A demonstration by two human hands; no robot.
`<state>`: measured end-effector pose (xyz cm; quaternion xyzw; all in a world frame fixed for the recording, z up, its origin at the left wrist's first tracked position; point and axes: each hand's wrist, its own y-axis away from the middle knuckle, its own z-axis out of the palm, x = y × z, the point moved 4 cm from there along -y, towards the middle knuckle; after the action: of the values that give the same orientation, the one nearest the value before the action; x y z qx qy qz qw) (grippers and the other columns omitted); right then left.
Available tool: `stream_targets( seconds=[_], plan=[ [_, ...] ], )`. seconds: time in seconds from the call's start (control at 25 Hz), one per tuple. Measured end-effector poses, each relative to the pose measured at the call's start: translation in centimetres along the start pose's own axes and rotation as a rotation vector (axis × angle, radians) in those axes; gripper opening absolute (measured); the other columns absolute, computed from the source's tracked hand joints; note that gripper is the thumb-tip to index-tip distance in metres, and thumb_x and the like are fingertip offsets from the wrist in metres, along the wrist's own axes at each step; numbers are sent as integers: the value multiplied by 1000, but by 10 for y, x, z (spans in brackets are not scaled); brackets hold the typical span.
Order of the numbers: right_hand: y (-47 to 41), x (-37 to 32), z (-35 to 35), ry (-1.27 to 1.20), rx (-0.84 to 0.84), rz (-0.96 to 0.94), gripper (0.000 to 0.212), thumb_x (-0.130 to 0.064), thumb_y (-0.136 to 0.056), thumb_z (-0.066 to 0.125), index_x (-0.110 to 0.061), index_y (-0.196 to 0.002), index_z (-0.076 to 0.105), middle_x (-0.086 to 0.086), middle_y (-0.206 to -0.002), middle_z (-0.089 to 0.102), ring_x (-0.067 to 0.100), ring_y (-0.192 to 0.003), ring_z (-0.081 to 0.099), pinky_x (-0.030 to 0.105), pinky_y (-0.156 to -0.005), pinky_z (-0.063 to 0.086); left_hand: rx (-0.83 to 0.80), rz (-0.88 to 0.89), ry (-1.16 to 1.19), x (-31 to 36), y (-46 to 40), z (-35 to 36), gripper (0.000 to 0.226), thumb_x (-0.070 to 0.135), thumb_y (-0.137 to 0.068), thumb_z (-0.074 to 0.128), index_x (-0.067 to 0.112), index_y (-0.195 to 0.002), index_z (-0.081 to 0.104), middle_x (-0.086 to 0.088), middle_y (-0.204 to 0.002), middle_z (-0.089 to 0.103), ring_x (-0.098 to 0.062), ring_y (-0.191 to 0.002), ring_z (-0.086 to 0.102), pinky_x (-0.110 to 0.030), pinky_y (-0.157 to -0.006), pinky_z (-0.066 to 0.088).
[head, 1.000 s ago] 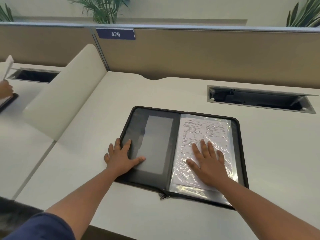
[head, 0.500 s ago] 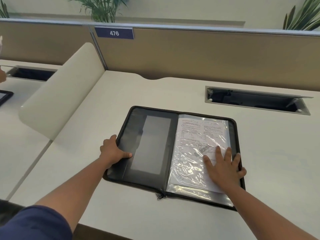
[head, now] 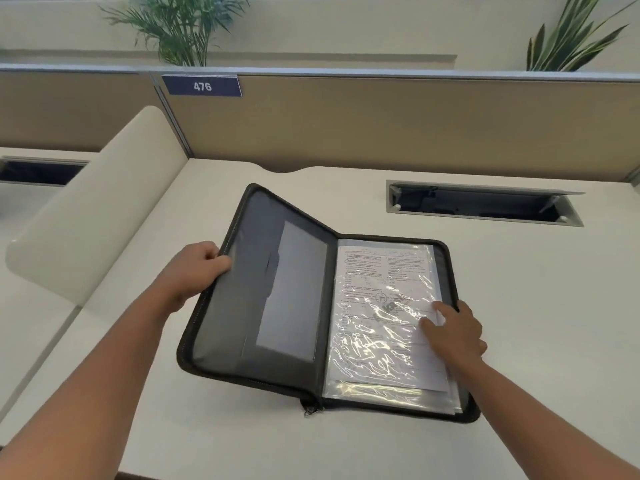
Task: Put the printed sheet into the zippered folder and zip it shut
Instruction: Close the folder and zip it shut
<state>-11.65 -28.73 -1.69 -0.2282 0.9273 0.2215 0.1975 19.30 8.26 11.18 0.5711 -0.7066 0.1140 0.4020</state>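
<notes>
A black zippered folder (head: 277, 306) lies open on the white desk. Its left cover is lifted off the desk, and my left hand (head: 197, 268) grips that cover's outer edge, thumb on the inside. The printed sheet (head: 377, 306) lies under a shiny clear plastic sleeve on the folder's right half. My right hand (head: 457, 330) rests on the right edge of that half, index finger and thumb touching the sleeve. The zipper pull (head: 311, 408) hangs at the spine's near end.
A recessed cable tray (head: 485, 204) opens in the desk behind the folder on the right. A cream rounded divider (head: 97, 209) stands on the left. A tan partition (head: 381, 123) with a "476" label (head: 202, 86) runs along the back.
My left hand has curled round the left cover's edge and raised it off the desk. My right hand slid from the middle of the sheet to the folder's right edge.
</notes>
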Motion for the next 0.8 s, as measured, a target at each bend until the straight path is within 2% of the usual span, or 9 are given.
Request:
stream_targets(
  seconds=[0.08, 0.2, 0.24, 0.32, 0.4, 0.48, 0.56, 0.72, 0.8],
  plan=[
    [-1, 0, -5, -36, -5, 1, 48, -44, -90, 65, -32, -136, 60, 4, -163, 31, 34, -142, 36, 58, -108, 34, -130, 75, 72, 39, 13, 7, 17, 22, -81, 63, 10, -74, 53, -7, -68, 58, -21, -61, 52, -33, -58, 42],
    [1, 1, -12, -106, -30, 0, 45, -44, -90, 65, -28, -132, 64, 4, -162, 33, 33, -140, 39, 60, -108, 36, -276, 187, 178, 92, 32, 35, 22, 16, -84, 64, -3, -94, 60, -21, -83, 69, -28, -73, 66, -43, -67, 53],
    [3, 0, -15, -132, -18, 7, 44, -44, -89, 65, -28, -130, 66, 3, -162, 34, 32, -140, 39, 60, -108, 35, -277, 227, 178, 109, 38, 45, 22, 16, -85, 64, -4, -90, 57, -19, -76, 66, -24, -68, 64, -38, -63, 52],
    [10, -3, -24, -147, 62, -14, 39, -44, -88, 65, -28, -123, 70, 2, -156, 42, 29, -138, 41, 56, -106, 36, -266, 305, 168, 141, 52, 69, 24, 17, -86, 64, 7, -72, 48, 0, -56, 54, -9, -53, 55, -24, -52, 46],
    [18, -14, -33, -242, 96, -150, 30, -41, -89, 67, -27, -115, 73, -2, -140, 59, 20, -121, 56, 44, -98, 45, -254, 356, 162, 165, 65, 93, 29, 23, -82, 63, 18, -65, 40, 9, -51, 46, -9, -47, 47, -24, -47, 43],
    [30, -34, -44, -507, -4, -280, 23, -37, -93, 67, -27, -113, 73, -5, -117, 72, 11, -97, 67, 31, -84, 53, -252, 389, 131, 180, 74, 117, 27, 33, -76, 61, 20, -64, 40, 6, -53, 46, -14, -51, 46, -32, -51, 44],
    [41, -54, -59, -765, -117, -335, 19, -37, -97, 62, -32, -111, 74, -4, -97, 77, 13, -82, 71, 25, -70, 57, -222, 445, 47, 193, 81, 141, 29, 40, -78, 62, 21, -65, 44, 5, -56, 50, -13, -53, 48, -34, -53, 45],
    [45, -70, -85, -1033, -167, -327, 33, -42, -102, 48, -26, -98, 77, 2, -83, 75, 15, -69, 67, 24, -58, 53, -280, 578, -39, 208, 91, 192, 43, 66, -85, 60, 24, -75, 52, 4, -68, 60, -4, -55, 53, -23, -53, 47],
    [41, -64, -91, -1046, -162, -333, 38, -42, -100, 52, -14, -84, 72, 5, -73, 65, 17, -65, 58, 29, -58, 49, -355, 583, -69, 200, 89, 216, 40, 66, -87, 61, 27, -84, 56, 4, -77, 66, -9, -63, 59, -29, -61, 52]
  ],
)
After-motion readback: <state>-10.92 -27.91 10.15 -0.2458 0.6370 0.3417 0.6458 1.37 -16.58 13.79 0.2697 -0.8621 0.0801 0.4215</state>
